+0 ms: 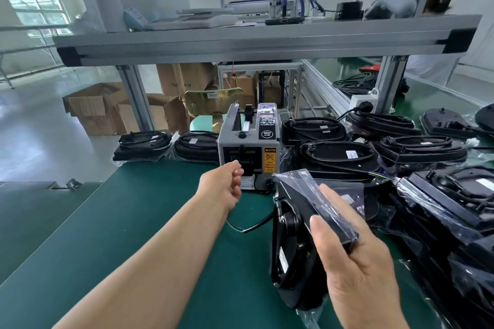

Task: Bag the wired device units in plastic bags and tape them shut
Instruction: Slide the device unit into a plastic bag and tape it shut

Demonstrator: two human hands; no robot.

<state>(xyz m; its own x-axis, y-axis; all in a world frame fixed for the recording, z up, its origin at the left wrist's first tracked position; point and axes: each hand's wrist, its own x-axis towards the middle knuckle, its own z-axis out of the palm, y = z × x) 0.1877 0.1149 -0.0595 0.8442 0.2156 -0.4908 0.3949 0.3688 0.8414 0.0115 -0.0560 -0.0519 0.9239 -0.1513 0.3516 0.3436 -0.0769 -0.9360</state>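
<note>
My right hand (pixel 352 256) grips a black wired device unit (pixel 294 243) wrapped in a clear plastic bag, holding it on edge over the green mat (pixel 133 222); thumb and fingers press the folded bag flap against its top. My left hand (pixel 227 184) reaches forward to the outlet of the grey tape dispenser (pixel 248 147), fingers curled at the slot. Whether it pinches a tape piece cannot be made out. A black cable (pixel 248 227) trails from the unit across the mat.
Several bagged black units are piled at the right (pixel 441 208) and lined up behind the dispenser (pixel 144 141). An aluminium shelf (pixel 254 40) spans overhead on posts. Cardboard boxes (pixel 101 107) stand on the floor beyond the table's left edge.
</note>
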